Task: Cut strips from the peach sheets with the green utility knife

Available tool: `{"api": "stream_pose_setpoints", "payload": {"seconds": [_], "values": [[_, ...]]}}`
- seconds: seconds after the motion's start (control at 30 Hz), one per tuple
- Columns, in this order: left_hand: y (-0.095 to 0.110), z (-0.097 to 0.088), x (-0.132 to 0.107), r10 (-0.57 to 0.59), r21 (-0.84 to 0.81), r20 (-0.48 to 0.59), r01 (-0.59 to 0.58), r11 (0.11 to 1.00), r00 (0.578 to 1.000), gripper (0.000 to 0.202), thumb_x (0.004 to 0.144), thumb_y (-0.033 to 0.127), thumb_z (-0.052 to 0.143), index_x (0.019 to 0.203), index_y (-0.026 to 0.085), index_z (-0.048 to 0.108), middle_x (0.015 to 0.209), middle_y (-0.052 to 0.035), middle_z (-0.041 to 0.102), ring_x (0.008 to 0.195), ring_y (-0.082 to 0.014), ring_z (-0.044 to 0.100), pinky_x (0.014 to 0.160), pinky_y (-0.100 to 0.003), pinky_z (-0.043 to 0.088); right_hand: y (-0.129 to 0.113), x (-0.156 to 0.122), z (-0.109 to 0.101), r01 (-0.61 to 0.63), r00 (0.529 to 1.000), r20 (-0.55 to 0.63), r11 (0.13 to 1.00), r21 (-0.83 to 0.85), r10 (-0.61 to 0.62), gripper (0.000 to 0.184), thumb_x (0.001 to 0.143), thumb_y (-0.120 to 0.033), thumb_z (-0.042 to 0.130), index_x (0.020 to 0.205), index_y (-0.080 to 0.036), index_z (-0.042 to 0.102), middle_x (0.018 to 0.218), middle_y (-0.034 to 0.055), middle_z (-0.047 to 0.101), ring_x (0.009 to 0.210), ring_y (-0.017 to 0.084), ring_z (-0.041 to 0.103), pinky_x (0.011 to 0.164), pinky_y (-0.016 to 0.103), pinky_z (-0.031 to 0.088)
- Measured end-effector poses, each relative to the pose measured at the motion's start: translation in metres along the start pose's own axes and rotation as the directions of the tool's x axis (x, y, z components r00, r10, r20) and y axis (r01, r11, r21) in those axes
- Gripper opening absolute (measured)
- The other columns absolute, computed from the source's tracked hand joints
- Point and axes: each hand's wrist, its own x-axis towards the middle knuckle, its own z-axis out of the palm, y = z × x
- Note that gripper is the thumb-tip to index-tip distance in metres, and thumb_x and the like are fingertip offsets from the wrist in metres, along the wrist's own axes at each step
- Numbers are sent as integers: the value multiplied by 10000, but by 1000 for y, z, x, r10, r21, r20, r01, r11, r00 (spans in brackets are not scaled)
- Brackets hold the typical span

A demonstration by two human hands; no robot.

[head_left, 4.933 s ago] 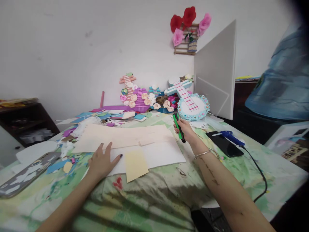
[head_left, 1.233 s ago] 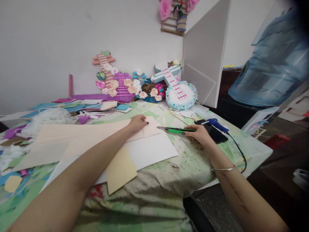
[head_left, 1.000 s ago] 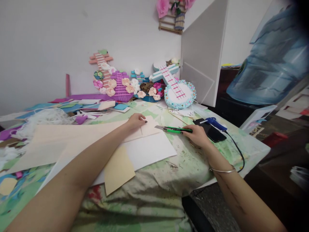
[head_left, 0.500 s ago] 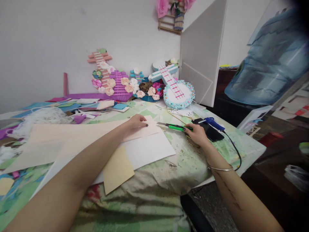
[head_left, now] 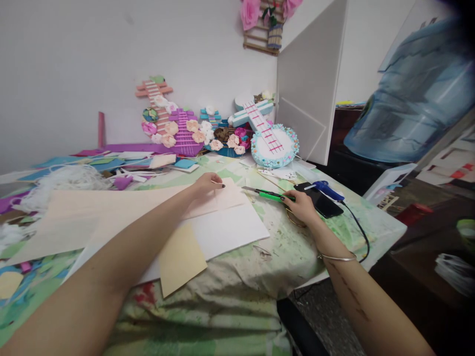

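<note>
My left hand (head_left: pixel 208 185) reaches across the table, fingers curled and pressing on the far corner of a long cream foam sheet (head_left: pixel 111 210). That sheet lies over a white sheet (head_left: pixel 230 230), and a tan card (head_left: pixel 180 259) rests at the near edge. To the right, my right hand (head_left: pixel 302 205) is closed on a green utility knife (head_left: pixel 269 194) with its blade out. The blade tip lies just right of the cream sheet's corner.
A black phone (head_left: pixel 321 203) and a blue glue gun (head_left: pixel 325 189) with its cord lie right of my right hand. Paper-flower crafts (head_left: pixel 218 131) line the wall. A white board (head_left: pixel 309 84) stands upright. Coloured scraps (head_left: pixel 92 168) clutter the left. A water bottle (head_left: pixel 411 99) sits on the right.
My left hand slid from the near left of the sheets to the cream sheet's far corner. My right hand lowered the knife from upright to nearly flat beside that corner.
</note>
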Motion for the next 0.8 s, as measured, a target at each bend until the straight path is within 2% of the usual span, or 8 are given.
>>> {"api": "stream_pose_setpoints", "payload": {"seconds": [0.13,0.47,0.8], "values": [[-6,2,5,-47,-4,-53,46,999,998,351,937,353,595,1235,169,561,1234,-97,584,1037,-229,613,865,-439,540,1,0,1,9,1000,0,1000,0,-9,170,838,-249,598,908,-194,744,881,60,752,803,208,665,723,288,453],[0,4,5,-76,-12,42,77,997,996,324,935,360,595,1205,181,588,1240,-82,586,1045,-238,609,867,-421,538,3,-1,4,33,999,-7,999,34,-33,172,832,-256,582,915,-187,715,924,73,739,866,228,652,767,319,453],[-10,7,-1,-53,-236,94,74,969,994,329,935,351,599,1205,163,578,1200,-89,600,1005,-219,623,841,-419,549,4,-3,5,0,1000,29,998,61,-2,156,849,-251,539,923,-193,665,929,66,724,861,228,645,750,323,451]]}}
